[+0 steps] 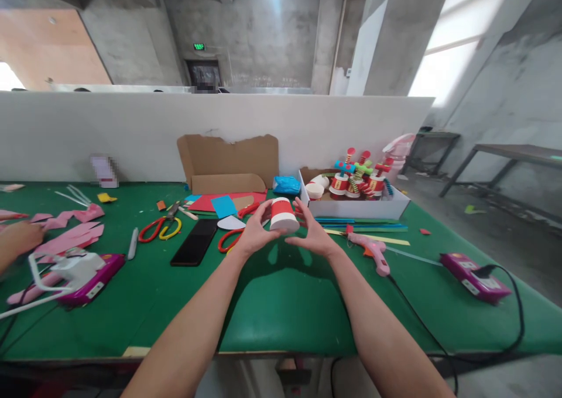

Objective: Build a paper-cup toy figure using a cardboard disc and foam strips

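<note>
red-and-white cup (284, 215): near view centre, toward 6 o'clock | left hand (255, 233): pinches it at 9 o'clock | right hand (318, 237): curves at 3 o'clock, pressure I cannot tell | care: light, even holding should protect the probably soft wall

Left hand (254, 232) and right hand (319, 237) face each other, fingers (262, 212) curved.

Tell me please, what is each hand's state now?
Left hand: holding the red-and-white cup.
Right hand: half-open at the cup's right side; whether gripping cannot be told.
</note>
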Demonstrator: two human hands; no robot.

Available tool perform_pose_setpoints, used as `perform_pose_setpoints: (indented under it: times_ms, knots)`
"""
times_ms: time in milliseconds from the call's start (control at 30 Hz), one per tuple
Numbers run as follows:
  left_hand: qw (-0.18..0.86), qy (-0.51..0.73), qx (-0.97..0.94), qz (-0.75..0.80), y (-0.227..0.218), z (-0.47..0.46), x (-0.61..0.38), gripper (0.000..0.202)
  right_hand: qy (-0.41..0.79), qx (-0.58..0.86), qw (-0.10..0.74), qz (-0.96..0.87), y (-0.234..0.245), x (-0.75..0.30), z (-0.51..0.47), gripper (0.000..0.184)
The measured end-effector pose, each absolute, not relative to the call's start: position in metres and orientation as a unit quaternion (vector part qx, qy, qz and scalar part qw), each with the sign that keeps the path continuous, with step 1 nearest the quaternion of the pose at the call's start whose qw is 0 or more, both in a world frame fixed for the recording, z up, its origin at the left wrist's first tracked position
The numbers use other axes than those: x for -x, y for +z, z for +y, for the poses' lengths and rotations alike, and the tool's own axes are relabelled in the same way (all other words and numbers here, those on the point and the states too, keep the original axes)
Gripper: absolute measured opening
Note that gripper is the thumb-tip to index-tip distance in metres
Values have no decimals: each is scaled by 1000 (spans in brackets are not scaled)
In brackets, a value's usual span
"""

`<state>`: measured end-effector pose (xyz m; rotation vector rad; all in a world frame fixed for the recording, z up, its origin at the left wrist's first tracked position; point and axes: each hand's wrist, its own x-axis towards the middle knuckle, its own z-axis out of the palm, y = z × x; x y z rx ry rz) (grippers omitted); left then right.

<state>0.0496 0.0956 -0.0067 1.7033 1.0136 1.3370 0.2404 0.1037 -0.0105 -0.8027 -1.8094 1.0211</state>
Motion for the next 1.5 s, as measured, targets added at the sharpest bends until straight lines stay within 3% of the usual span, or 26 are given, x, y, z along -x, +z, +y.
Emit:
perform_pose_setpoints:
  times_ms: [500, 733, 867, 1000, 1067, 1167, 1500]
  knots:
    - [364, 461, -716, 378, -4, 91, -42, 81, 394, 311, 447, -741, -8, -235, 99, 81]
    - [362, 471, -708, 383, -8, 93, -45, 94, 416, 304, 450, -730, -16, -232, 103, 83]
    - [250, 542, -692, 405, -12, 101, -43, 90, 296, 344, 502, -736, -13, -235, 104, 79]
    - [128, 570, -693, 423, -12, 105, -41, 81, 72, 372, 564, -734, -4, -234, 98, 23]
    - [102, 569, -695, 427, -12, 105, -40, 78, 6, 373, 552, -746, -1, -230, 94, 6]
    - [80, 562, -699, 435, -13, 106, -39, 78, -29, 362, 523, -771, 0, -226, 90, 14]
    - [141, 529, -700, 459, -16, 104, -40, 78, -45, 342, 516, -784, -3, -224, 91, 12]
